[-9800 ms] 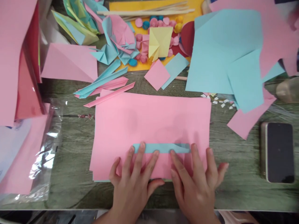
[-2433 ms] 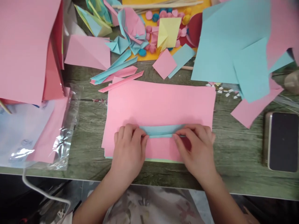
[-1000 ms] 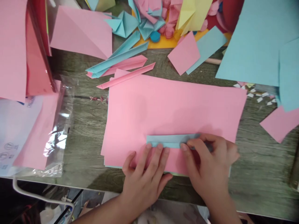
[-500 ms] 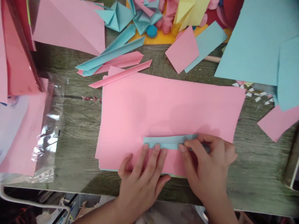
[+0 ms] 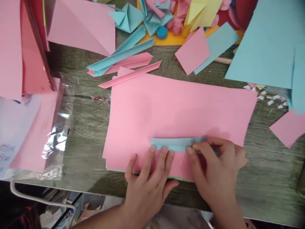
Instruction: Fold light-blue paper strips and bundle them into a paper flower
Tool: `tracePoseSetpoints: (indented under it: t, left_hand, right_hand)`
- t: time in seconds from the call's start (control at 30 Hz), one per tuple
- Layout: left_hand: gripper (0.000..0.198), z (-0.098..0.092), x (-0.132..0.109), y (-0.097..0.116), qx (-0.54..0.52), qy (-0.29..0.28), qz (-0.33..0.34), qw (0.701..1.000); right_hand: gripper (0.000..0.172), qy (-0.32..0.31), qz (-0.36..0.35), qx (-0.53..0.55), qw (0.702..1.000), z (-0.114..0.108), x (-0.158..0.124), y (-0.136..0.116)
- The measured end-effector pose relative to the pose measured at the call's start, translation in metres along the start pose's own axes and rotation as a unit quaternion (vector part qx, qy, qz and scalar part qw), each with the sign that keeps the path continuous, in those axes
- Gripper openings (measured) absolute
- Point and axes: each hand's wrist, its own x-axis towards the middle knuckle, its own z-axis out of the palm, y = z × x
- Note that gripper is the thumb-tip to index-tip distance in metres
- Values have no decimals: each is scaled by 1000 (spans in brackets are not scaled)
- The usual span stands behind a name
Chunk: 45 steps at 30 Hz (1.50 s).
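Note:
A narrow strip of folded blue paper [image 5: 172, 144] lies on a stack of pink paper sheets [image 5: 181, 108]. The fingertips of my left hand [image 5: 150, 178] rest on the strip's near edge, with the fingers stretched and spread. My right hand [image 5: 216, 165] pinches the strip between thumb and fingers toward its right end, which the hand partly covers. Beyond the stack's upper left corner lie folded pink strips [image 5: 133, 73] and folded blue strips [image 5: 124, 54]; one pink strip overlaps the stack.
Folded blue paper shapes [image 5: 128, 17] and a yellow folded paper [image 5: 202, 12] sit at the back. A pink square [image 5: 193, 52] overlaps a blue rectangle [image 5: 220, 44]. Large blue sheets [image 5: 264, 47] lie at right. A clear plastic packet [image 5: 64, 127] with pink paper is at left.
The whole view has shifted, so the table things appear slightly farther right. Both hands keep nearly the same hold on the blue strip.

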Motion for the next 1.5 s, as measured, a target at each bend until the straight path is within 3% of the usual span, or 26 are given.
tracePoseSetpoints:
  t: [0.37, 0.67, 0.93, 1.3, 1.37, 1.5]
  left_hand:
    - [61, 1, 4, 5, -14, 18, -30, 999]
    - [61, -2, 11, 6, 8, 47, -28, 998]
    - [60, -4, 15, 11, 17, 31, -36, 999]
    - [59, -23, 28, 21, 33, -20, -36, 999]
    - [61, -23, 29, 22, 35, -26, -12, 999]
    - [67, -21, 30, 26, 41, -36, -3, 999]
  right_hand:
    - [17, 17, 26, 20, 999, -1, -2, -2]
    - [19, 34, 63, 64, 995, -7, -5, 19]
    - [20, 25, 62, 40, 997, -7, -3, 20]
    - [22, 26, 67, -39, 997, -8, -2, 14]
    - [23, 42, 73, -31, 996, -7, -3, 17]
    - [27, 140, 46, -2, 989, -11, -11, 23]
